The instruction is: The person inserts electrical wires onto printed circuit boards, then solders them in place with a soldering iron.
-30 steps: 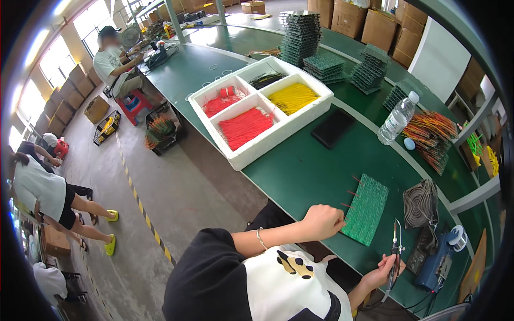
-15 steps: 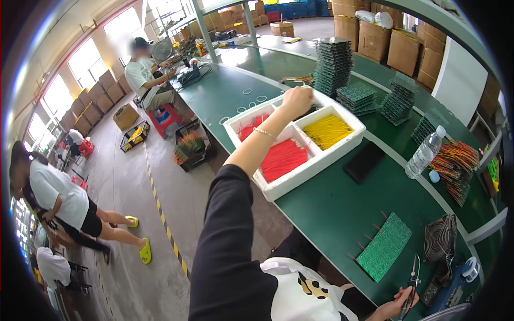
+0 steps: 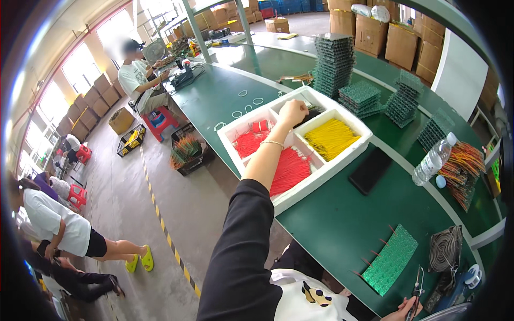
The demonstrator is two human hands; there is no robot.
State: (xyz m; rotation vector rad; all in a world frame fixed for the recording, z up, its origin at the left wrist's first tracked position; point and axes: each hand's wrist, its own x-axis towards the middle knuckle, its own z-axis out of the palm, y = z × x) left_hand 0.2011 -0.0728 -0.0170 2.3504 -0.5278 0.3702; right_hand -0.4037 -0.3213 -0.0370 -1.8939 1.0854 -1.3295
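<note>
Green board: flat, rectangular, finely patterned, bright sheen; lies on the tabletop near its front edge, left of the ring-grilled fan.
Red leads: short, thin, spaced along the board's left edge, sticking outward.
Foam tray: white, four compartments; red wires in two, yellow wires in one, black wires in one.
Left hand: fingers curled, at the black wires; cannot tell whether it grips any.
Right hand: at the lower edge of view, wrapped round a soldering iron, tip upward.
Versus one second ago: left hand was fisted beside the board; arm now stretched to the tray. Board left lying on the tabletop; iron still held.
Versus half a second ago: left hand slightly nearer the wearer, more of the black compartment's back showing.
Bystander's lime slippers: close together now, well apart before.
</note>
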